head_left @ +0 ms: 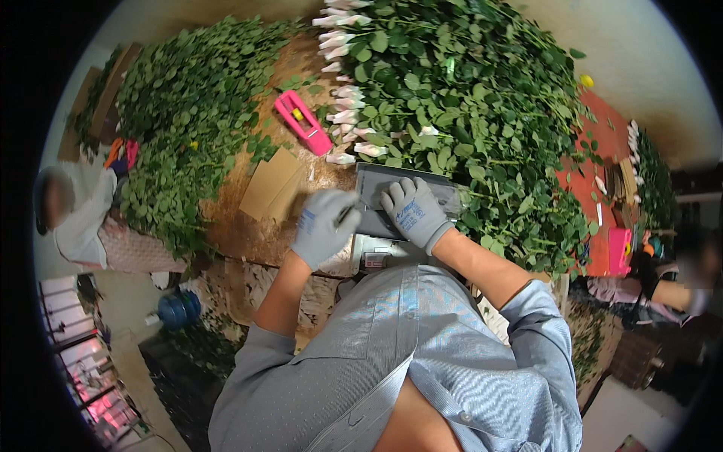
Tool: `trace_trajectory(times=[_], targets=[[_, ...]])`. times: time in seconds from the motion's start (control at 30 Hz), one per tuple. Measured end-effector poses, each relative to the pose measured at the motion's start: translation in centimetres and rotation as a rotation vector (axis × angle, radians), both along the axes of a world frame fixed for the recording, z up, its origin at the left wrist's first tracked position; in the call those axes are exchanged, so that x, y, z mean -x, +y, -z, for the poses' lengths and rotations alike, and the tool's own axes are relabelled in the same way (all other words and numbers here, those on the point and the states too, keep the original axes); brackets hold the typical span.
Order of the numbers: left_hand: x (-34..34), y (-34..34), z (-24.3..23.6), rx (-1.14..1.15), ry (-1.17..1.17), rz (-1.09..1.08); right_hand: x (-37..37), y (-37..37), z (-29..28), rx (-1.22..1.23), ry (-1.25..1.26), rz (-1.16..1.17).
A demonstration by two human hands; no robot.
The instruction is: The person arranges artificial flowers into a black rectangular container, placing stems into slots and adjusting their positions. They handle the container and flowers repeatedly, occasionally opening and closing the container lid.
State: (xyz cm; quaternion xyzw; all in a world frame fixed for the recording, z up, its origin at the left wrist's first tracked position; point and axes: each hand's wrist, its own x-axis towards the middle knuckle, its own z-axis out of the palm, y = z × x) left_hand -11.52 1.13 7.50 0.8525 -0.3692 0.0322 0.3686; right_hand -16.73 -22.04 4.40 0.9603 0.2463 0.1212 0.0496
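Observation:
My gloved left hand [324, 228] is at the left edge of a dark, flat tray-like panel [376, 178], its fingers curled and partly smeared. Whatever they may pinch is too small to make out. On the panel rests my gloved right hand [416, 214], palm down, with its fingers laid over the surface. A pale metal box-like part [367, 245] shows below the panel, close to my body. Leafy rose stems [467, 98] lie piled beyond my right hand. Their pale wrapped flower heads [343, 117] line the pile's left side.
Left of the panel, a folded cardboard piece [269, 183] and a pink tape dispenser [302, 123] lie on the wooden table [226, 177]. Another leafy pile [196, 98] covers the far left. A red table [602, 143] stands at right. People are at both sides; a blue water bottle [179, 309] is lower left.

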Motion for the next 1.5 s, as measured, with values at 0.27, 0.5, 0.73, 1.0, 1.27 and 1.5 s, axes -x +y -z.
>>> trace_trajectory(times=[0.27,0.5,0.73,1.0,1.27,1.5], targets=[[5.6,-0.8,3.8,-0.198,-0.211,0.109,-1.3,0.7,0.5,0.133,-0.016,-0.164],[5.6,-0.5,6.9,-0.108,-0.321,0.057,-4.2,1.3,-2.4,0.201,0.102,0.124],[5.1,0.0,6.3,0.124,-0.096,0.013,-5.7,-0.9,-4.7,0.179,0.147,0.095],[2.0,-1.6,7.1,0.34,0.272,-0.287,-7.6,-5.6,-6.7,-0.021,0.131,0.485],[1.9,0.4,2.7,0.422,0.601,-0.071,-0.9,-1.7,-8.8,-0.327,0.066,-0.03],[4.3,2.6,1.3,0.408,0.437,0.048,3.0,-3.1,-7.6,-0.207,0.807,0.041]])
